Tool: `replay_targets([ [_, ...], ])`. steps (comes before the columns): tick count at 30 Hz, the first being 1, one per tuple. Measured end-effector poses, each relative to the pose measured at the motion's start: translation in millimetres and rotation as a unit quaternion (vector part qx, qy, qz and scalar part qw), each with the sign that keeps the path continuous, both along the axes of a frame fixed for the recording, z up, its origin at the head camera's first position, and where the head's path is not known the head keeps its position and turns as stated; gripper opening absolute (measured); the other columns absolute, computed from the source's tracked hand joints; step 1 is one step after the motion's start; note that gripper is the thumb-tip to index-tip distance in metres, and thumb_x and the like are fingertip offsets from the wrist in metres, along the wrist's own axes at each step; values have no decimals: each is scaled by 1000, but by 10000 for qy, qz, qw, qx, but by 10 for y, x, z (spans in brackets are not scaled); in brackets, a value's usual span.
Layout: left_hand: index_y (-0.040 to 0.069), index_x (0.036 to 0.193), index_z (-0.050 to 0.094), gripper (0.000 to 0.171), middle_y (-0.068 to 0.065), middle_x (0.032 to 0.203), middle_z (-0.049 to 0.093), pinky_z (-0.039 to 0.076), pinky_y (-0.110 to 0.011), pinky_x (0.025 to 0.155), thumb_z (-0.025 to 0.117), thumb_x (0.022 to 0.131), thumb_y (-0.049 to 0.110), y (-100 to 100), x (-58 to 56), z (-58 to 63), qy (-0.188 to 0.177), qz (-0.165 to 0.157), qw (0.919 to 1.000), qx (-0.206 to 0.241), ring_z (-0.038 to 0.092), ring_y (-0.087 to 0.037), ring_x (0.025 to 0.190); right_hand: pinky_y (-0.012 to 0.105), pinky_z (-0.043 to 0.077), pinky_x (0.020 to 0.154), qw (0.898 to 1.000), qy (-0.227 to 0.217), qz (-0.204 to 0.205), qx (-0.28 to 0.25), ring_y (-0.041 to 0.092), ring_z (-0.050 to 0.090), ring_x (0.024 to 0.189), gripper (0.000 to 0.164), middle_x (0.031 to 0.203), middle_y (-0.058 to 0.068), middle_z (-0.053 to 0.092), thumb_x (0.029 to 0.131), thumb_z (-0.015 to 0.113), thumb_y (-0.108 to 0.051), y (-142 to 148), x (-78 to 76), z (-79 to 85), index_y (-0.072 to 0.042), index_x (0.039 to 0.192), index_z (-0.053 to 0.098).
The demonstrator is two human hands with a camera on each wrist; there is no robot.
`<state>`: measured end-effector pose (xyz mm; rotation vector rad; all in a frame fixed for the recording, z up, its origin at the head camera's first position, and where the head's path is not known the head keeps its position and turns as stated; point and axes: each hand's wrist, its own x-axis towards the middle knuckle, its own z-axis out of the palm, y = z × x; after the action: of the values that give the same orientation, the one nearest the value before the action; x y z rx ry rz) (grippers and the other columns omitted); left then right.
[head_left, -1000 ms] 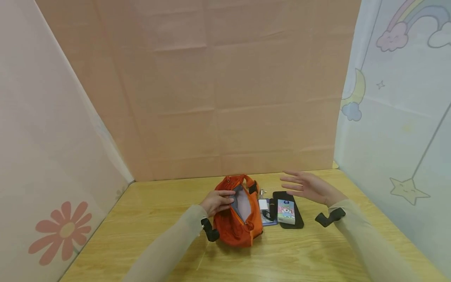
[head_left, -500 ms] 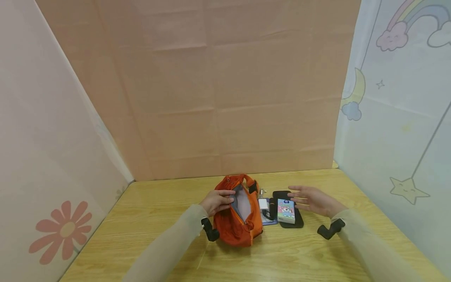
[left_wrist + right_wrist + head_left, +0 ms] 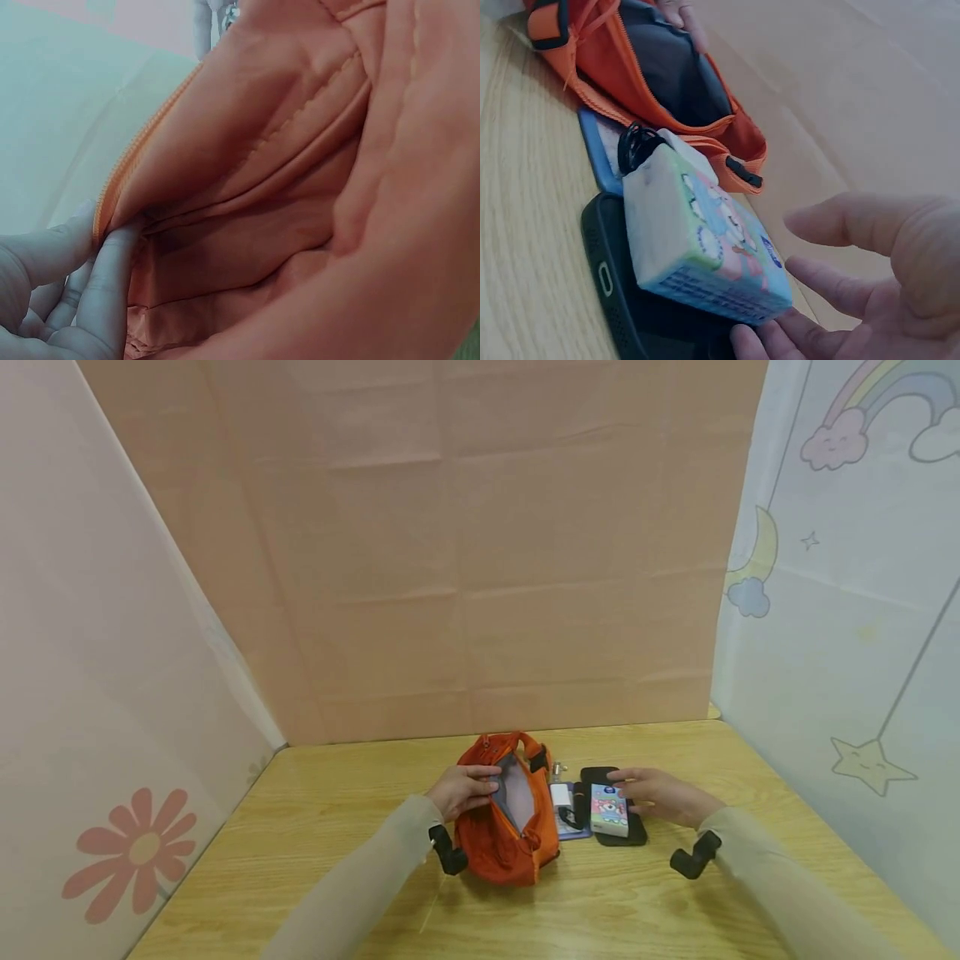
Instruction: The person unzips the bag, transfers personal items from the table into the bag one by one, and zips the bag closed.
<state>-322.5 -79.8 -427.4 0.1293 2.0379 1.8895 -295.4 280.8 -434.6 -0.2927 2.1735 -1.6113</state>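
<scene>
An orange zippered bag lies on the table with its mouth open, grey lining showing. My left hand pinches the zipper edge between thumb and fingers. To the right, a small pack of tissues with a cartoon print lies on a black phone-like slab that has a port in its end. My right hand is at the pack's right side, thumb and fingers spread; in the right wrist view the lower fingertips are right at the pack's end, over the slab.
Between bag and tissue pack lie a blue-edged flat card or case, a white block and a coiled black cable. A small shiny metal item is behind them. Fabric panels enclose the wooden table on three sides.
My right hand has come down and leftward from above the table to the side of the tissue pack. The left hand keeps its hold on the bag's edge.
</scene>
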Motion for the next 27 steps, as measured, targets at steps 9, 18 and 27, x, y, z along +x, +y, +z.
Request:
replay_targets([
  [9,1,132,59,41,-16,128,60,56,-32,84,62,91,-1,4,-14,-11,-4,9,10000,13,65,-8,88,53,43,101,9955,333,38,889,32,52,117,69,139,33,41,86,71,-12,-92,31,-18,10,142,38],
  [18,0,131,59,40,-15,128,60,56,-33,85,62,91,-2,3,-9,1,-44,64,10000,4,65,-9,88,36,49,85,9913,454,2,1236,20,56,94,60,109,14,59,82,75,-11,-146,46,31,13,130,48],
  [27,0,131,59,41,-15,128,61,56,-32,84,63,91,-2,6,-35,-19,-67,63,10000,27,66,-8,85,33,50,76,9913,685,75,1123,20,55,88,51,106,15,56,80,75,-4,-184,63,40,10,121,49],
])
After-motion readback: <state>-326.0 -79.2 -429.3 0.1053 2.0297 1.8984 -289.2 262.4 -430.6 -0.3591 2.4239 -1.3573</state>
